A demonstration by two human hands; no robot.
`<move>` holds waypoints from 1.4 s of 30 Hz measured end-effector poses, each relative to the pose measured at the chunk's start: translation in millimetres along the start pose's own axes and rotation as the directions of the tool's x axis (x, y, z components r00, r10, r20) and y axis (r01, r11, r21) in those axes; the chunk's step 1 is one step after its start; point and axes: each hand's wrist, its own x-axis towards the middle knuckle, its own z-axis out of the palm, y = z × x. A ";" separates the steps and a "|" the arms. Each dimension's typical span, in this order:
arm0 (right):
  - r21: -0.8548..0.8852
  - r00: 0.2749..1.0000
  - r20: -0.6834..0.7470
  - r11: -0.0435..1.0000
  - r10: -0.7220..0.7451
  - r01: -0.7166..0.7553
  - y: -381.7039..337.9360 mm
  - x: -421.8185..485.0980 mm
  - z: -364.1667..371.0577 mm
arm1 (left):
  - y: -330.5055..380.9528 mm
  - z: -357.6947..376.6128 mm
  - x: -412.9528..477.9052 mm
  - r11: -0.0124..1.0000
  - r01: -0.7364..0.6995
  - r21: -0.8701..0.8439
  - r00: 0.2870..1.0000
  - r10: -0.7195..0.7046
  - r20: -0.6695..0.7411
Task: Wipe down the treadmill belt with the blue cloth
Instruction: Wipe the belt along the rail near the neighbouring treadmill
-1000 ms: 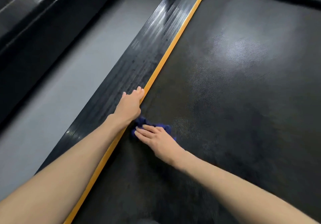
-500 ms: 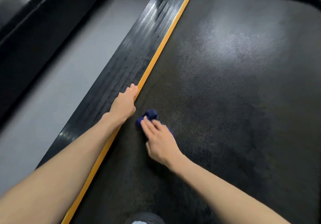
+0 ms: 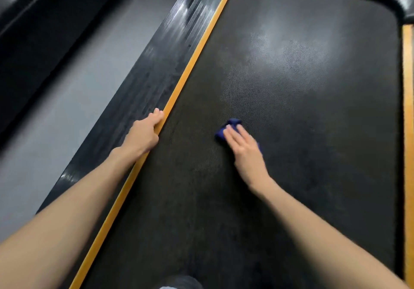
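Head view: a person leans over the treadmill belt (image 3: 302, 109), and both bare forearms reach up from the lower edge of the frame.
Change: half a second ago the blue cloth (image 3: 229, 126) was just beside the left orange strip (image 3: 192, 60), close to the left hand (image 3: 143, 135). Now the cloth and the right hand (image 3: 245, 152) are more to the right, near the centre of the frame and well apart from the left hand. The left hand has stayed on the strip.
Blue cloth: small, dark blue and crumpled into a bunch. It lies on the belt, and only its upper left part shows beyond the fingertips.
Right hand: it lies flat on the cloth with fingers straight and close together, pressing it onto the belt.
Left hand: the fingers are bent over the inner edge of the orange strip, and the fingertips are hidden.
Belt: black with a fine dotted texture, and a pale glare in the upper middle.
Surroundings: a ribbed black side rail (image 3: 156, 69) runs left of the strip, then grey floor (image 3: 78, 82). A second orange strip (image 3: 407, 109) is at the right edge.
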 end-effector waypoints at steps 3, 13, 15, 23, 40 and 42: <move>0.019 0.935 -0.081 0.939 0.344 -0.344 74.7 10.0 -27.5 | 7.2 1.6 -3.1 0.999 -0.019 0.050 1.000 0.018 0.013; 0.234 0.927 0.152 0.924 -0.343 0.304 -79.5 -45.0 18.9 | 6.2 5.3 -1.7 0.986 -0.011 0.168 0.999 0.018 -0.041; 0.142 0.936 0.095 0.936 -0.338 0.323 -28.1 -28.2 9.2 | 6.2 4.7 -3.0 0.988 -0.015 0.152 0.999 0.020 -0.027; 0.245 0.958 0.007 0.928 0.287 -0.280 -35.3 0.2 7.3 | 19.0 -2.5 -5.9 0.983 -0.040 0.178 0.999 0.044 -0.015; 0.352 0.997 0.070 0.936 -0.013 -0.013 -95.5 -30.0 18.4 | 2.0 9.0 -28.3 0.994 -0.005 0.110 0.951 0.038 -0.306; 0.306 0.955 0.124 0.926 -0.271 0.223 -99.2 -43.9 20.3 | 1.3 8.7 -26.9 0.989 -0.006 0.148 0.956 0.049 -0.290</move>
